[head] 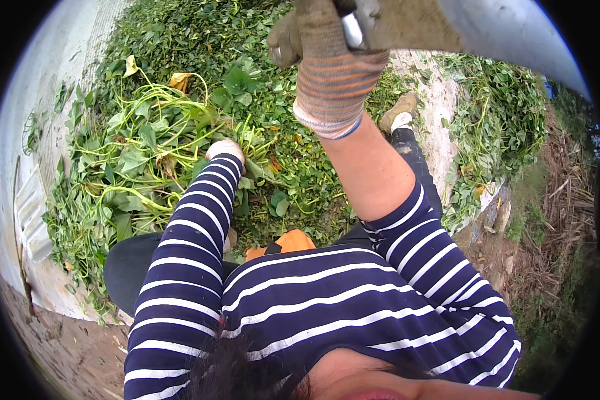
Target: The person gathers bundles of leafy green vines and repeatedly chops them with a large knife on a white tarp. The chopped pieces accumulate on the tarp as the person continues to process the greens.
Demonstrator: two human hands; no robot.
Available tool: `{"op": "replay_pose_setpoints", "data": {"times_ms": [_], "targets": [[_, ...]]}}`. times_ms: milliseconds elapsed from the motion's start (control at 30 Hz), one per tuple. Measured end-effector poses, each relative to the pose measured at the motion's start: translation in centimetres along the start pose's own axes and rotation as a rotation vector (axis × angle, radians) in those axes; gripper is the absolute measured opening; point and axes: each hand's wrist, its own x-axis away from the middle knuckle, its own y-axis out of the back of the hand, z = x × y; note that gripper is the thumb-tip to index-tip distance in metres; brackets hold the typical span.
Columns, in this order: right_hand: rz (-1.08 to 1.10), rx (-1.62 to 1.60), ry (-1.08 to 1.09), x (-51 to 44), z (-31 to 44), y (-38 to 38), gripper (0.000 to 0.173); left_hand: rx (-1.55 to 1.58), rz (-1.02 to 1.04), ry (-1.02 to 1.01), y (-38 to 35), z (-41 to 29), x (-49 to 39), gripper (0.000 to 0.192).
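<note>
My right hand [330, 55], in a brown and orange striped knit glove, is raised high before me. Its fingers are closed on a chopping knife, whose broad metal blade [420, 25] is smeared with brown and stretches off to the right. My left hand [226, 149] reaches down into a bundle of leafy green vines [150, 140]. Only its pale glove cuff shows plainly; stems and leaves hide the fingers. Short stem ends [255, 137] stick out just right of that hand. Chopped leaves and stems [300, 165] lie thickly under and around the bundle.
An orange object [285, 242] with a black part sits close to my body. My shoe [401, 111] rests among cuttings at the right. More leaves [500, 110] lie beyond a pale strip [432, 100]. At the left are a thin stick [22, 260] and a pale ribbed piece [32, 215].
</note>
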Motion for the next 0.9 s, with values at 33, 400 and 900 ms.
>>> {"op": "replay_pose_setpoints", "data": {"times_ms": [33,400,900], "targets": [[-0.052,0.284,-0.030,4.3,-2.5,1.4,0.020,0.010,-0.005,0.017,0.0,-0.1,-0.1,0.061],[0.278,0.415,-0.488,1.3,-2.7,4.3,0.026,0.070,-0.144,-0.074,-2.6,1.7,0.7,0.061],[0.089,0.484,-1.414,14.7,-9.1,7.6,0.029,0.177,-0.055,0.031,-2.7,1.3,0.0,0.096]]}}
